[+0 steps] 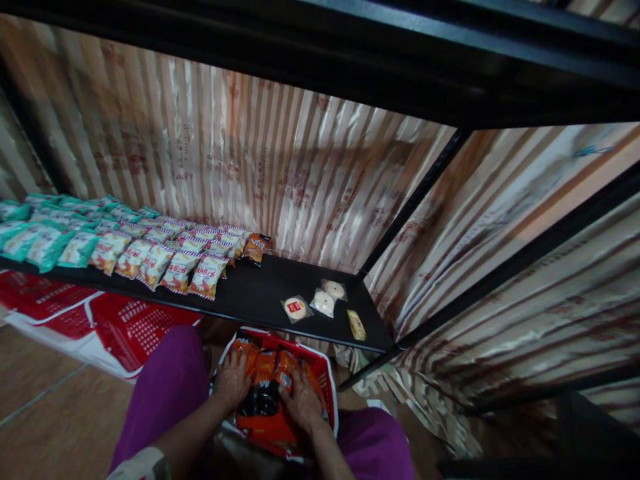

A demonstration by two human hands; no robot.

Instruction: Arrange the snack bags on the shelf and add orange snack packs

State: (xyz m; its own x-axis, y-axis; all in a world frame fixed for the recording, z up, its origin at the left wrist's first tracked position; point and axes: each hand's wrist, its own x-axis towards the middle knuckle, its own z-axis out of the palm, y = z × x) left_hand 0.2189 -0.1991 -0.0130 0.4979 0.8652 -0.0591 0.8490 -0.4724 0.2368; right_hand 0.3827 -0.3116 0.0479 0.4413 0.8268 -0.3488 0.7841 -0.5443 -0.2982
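A red basket (327,373) sits on my lap between my purple-clad legs and holds several orange and black snack packets (267,390). My left hand (233,380) rests on the packets at the basket's left side, fingers curled over them. At the right side, my right hand (303,400) presses down on the packets, fingers bent around them. Above the basket runs a black shelf (260,293). One orange packet (255,248) lies at the shelf's back, at the end of the rows.
Rows of red-and-white snack bags (173,257) and teal bags (50,233) fill the shelf's left part. Round pastries in clear wrap (323,300) and a yellow bar (357,325) lie at its right end. Striped curtain hangs behind. Red baskets (120,327) lie on the floor at left.
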